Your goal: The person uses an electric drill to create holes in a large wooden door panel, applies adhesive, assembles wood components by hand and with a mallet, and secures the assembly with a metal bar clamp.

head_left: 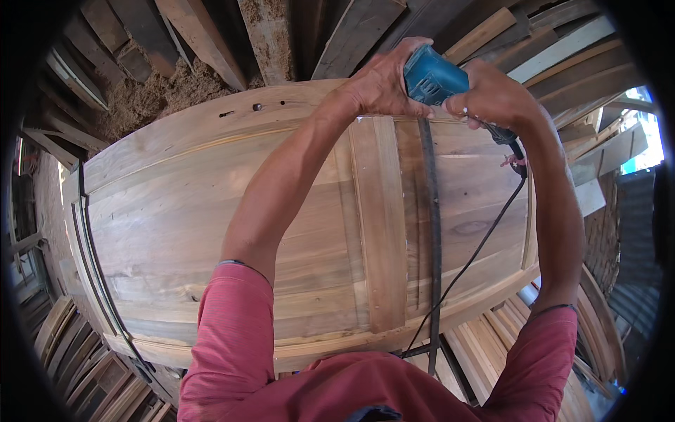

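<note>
1. Left hand (380, 84) and right hand (492, 95) both clamp the blue power tool (432, 77)
2. Tool sits at the wooden door's (211, 211) far edge, long axis crosswise, between both hands, cord (478, 246) trailing back

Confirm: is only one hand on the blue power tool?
No, the left hand and the right hand both grip the blue power tool at the far edge of the wooden door.

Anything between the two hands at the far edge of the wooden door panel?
Head view: the blue power tool sits between the left hand and right hand, both gripping it over the wooden door panel.
</note>
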